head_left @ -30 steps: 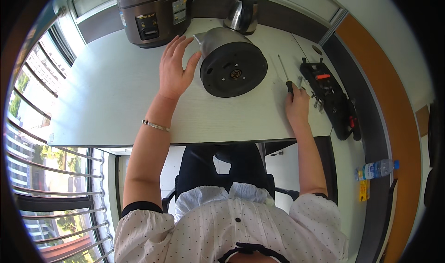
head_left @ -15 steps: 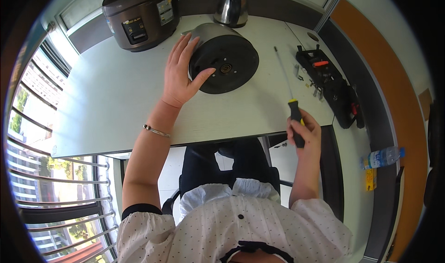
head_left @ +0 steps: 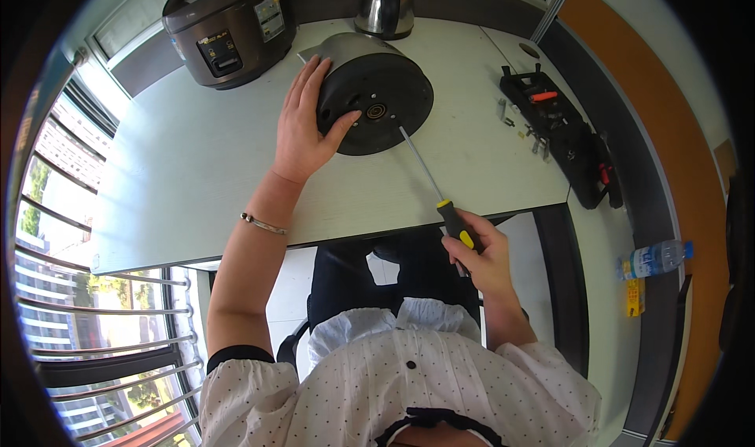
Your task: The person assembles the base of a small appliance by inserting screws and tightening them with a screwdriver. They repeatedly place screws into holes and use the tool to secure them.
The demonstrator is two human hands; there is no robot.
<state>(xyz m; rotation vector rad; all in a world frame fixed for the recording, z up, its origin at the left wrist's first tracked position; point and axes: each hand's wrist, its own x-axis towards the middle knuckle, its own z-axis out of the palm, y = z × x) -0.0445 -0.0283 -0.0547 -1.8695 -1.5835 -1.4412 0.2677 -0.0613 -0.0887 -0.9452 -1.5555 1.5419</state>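
Head view over a white table (head_left: 181,179). Far left, a dark rice cooker (head_left: 230,18) bears a pale rectangular label on its front and a small control panel beside it; far centre stands a steel kettle (head_left: 385,5). On the right lies an open black tool case (head_left: 562,132) with an orange-handled tool inside; further right, on the floor, a clear plastic bottle (head_left: 653,258) with a blue label. The overturned kettle (head_left: 373,93), round black underside facing near, lies at far centre. The left hand (head_left: 307,128) rests spread against its left rim. The right hand (head_left: 480,254), at the near table edge, is closed around the black-and-yellow handle of a long screwdriver (head_left: 429,175), whose tip meets the base.
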